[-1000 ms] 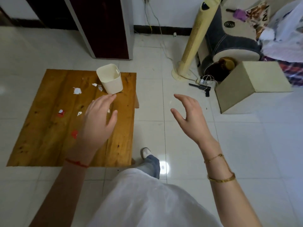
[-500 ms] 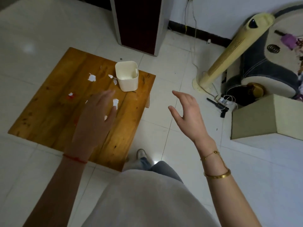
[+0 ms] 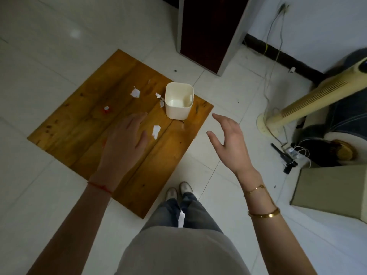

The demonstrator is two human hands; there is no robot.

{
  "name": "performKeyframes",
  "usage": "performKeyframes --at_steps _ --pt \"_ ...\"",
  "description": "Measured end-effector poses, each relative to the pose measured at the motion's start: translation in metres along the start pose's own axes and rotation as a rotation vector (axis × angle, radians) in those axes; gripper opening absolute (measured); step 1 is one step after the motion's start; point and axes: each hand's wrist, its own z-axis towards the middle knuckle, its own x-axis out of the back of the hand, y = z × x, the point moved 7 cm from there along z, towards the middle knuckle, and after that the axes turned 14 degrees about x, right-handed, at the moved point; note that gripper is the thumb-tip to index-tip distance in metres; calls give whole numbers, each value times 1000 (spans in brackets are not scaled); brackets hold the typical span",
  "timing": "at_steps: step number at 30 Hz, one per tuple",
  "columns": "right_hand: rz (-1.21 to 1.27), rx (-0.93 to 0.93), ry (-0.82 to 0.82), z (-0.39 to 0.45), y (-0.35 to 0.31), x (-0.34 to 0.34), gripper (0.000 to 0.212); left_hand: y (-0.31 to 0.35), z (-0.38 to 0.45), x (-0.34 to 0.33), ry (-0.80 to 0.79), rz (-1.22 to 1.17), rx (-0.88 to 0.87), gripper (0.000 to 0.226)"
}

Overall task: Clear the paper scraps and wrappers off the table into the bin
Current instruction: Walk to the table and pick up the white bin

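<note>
A low wooden table lies on the tiled floor. A small white bin stands upright near its far right corner. White paper scraps lie on the wood: one left of the bin, two small ones beside the bin, one nearer me. A red and white wrapper lies further left. My left hand hovers flat and open over the table, just left of the near scrap, hiding part of the wood. My right hand is open, fingers spread, past the table's right edge.
A dark cabinet stands behind the table. To the right lean a cream tower fan, cables with a power strip, and a beige box. My feet stand by the table's near corner.
The view has tilted down and moved closer, so the table and bin sit more central. Both hands stay open and have shifted slightly forward; nothing was picked up.
</note>
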Motion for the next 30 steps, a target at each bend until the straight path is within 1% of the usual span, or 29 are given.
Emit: performKeyframes --at_steps 5,11,14,16,21,23,25,30 --pt "14 -17 -21 69 52 -18 49 5 81 -50 -2 10 75 45" --pt "47 -67 -56 143 118 -73 52 -16 170 -127 -37 -6 233 48" --pt "75 -72 -88 172 144 -108 53 -33 197 -167 -76 -105 353 52" --pt "105 -77 -106 185 160 -130 54 -46 209 -196 -152 -194 466 58" --pt "133 -98 -165 207 192 -177 59 -70 229 -248 -271 -367 613 68" --pt "139 -132 -196 210 201 -192 58 -72 233 -262 -284 -411 616 65" --pt "147 -141 -223 213 205 -202 56 -69 235 -271 -286 -443 576 56" --pt "192 -95 -238 216 201 -212 52 -67 230 -285 -374 -511 557 46"
